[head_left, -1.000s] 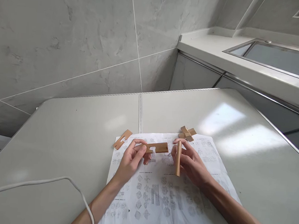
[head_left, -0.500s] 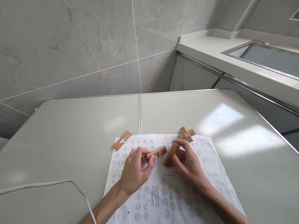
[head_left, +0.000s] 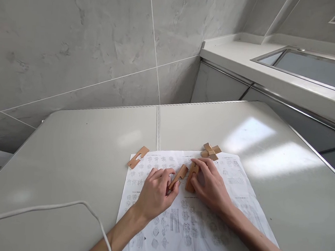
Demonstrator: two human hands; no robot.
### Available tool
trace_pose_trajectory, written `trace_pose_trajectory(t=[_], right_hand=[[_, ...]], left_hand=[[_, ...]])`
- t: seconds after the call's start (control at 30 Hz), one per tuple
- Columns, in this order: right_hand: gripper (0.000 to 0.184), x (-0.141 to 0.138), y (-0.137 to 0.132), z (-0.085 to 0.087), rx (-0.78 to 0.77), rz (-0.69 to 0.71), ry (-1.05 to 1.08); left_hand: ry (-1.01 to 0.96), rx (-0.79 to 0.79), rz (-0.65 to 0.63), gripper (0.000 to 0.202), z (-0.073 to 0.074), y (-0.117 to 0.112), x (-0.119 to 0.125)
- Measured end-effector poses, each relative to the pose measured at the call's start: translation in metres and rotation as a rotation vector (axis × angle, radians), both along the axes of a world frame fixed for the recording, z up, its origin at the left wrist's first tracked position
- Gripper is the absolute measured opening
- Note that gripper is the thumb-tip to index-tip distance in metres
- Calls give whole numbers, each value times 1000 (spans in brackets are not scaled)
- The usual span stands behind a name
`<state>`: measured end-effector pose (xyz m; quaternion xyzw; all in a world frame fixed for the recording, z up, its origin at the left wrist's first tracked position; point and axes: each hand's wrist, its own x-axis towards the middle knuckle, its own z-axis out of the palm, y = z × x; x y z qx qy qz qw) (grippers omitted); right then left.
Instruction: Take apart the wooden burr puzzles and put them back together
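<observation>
My left hand (head_left: 157, 192) pinches a notched wooden puzzle piece (head_left: 179, 175) by its near end, low over the printed instruction sheet (head_left: 188, 224). My right hand (head_left: 211, 184) grips a second wooden piece (head_left: 191, 177) marked with a number, held close beside the first, the two nearly side by side. A small assembled wooden cross (head_left: 211, 151) lies on the sheet's far edge, just beyond my right fingers. A flat slotted wooden piece (head_left: 137, 156) rests on the grey table (head_left: 75, 153) at the sheet's far left corner.
A white cable (head_left: 47, 209) runs across the table's near left. Tiled wall stands behind the table. A white counter with a steel-rimmed sink (head_left: 308, 67) sits at the back right, apart from the table's right edge.
Both hands have lowered toward the sheet. The left piece turned from level to pointing away; the right piece swung from upright to lying close beside it. The pieces came together.
</observation>
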<state>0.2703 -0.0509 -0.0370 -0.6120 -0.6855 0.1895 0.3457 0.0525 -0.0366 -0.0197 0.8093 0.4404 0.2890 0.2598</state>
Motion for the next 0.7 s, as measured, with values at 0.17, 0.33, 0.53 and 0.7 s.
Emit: trace_pose_trajectory(t=[0.17,0.33,0.53,0.7], right_hand=[[34,-2,0,-1,40,56,-28],[27,-3,-1,6,-1,105,72],[24,-4,-3,11,3,232,252],[35,-4,-6,13,-41,430,354]], left_hand=[[50,53,-14,15,0,0,1],[127,110,-37,15,3,0,1],[96,178,-57,33,9,1,1],[203,207,-108,54,6,3,-2]])
